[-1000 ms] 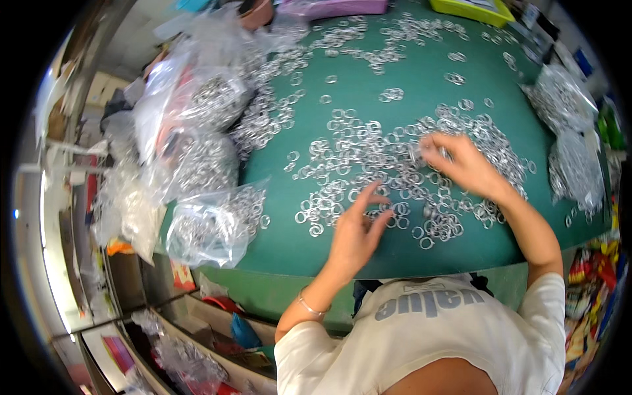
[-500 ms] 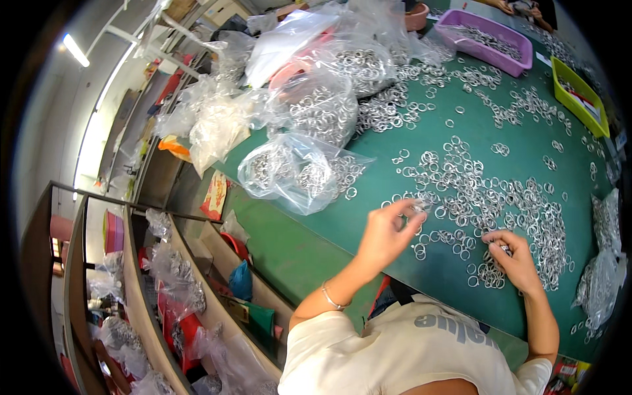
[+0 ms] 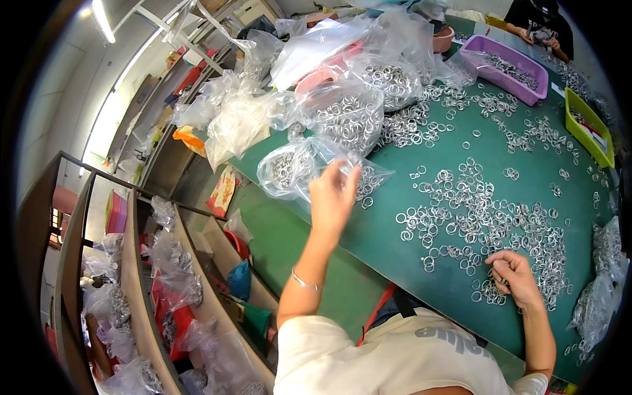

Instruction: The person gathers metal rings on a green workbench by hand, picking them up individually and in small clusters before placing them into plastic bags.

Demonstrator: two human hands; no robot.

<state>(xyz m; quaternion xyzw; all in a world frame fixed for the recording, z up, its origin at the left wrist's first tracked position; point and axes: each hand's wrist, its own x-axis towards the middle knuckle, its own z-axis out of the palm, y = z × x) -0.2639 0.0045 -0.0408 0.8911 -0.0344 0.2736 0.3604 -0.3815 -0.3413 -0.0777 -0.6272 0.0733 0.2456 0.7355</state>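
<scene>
Over the mouth of a clear plastic bag of metal rings point(image 3: 283, 170), my left hand point(image 3: 331, 201) hangs with thumb and fingers apart; whether a ring lies against the fingertips is unclear. My right hand point(image 3: 517, 280) is curled closed at the near side of the table, with several rings partly visible under its fingers. Beside it spreads a loose heap of silver metal rings point(image 3: 471, 197). A small cluster of rings point(image 3: 487, 291) lies right below the right fingers.
Fuller ring bags point(image 3: 345, 118) stand behind the left hand on the green table point(image 3: 388, 263). Farther back are a purple basin point(image 3: 540, 92) and a lime-green tray point(image 3: 588, 146). Another person point(image 3: 543, 29) works at the far right. Shelves of bags point(image 3: 174, 263) stand at left.
My left hand has moved left and away from the loose heap to the clear bag, its fingers spreading. My right hand stays by the heap, fingers more curled. The view has shifted slightly.
</scene>
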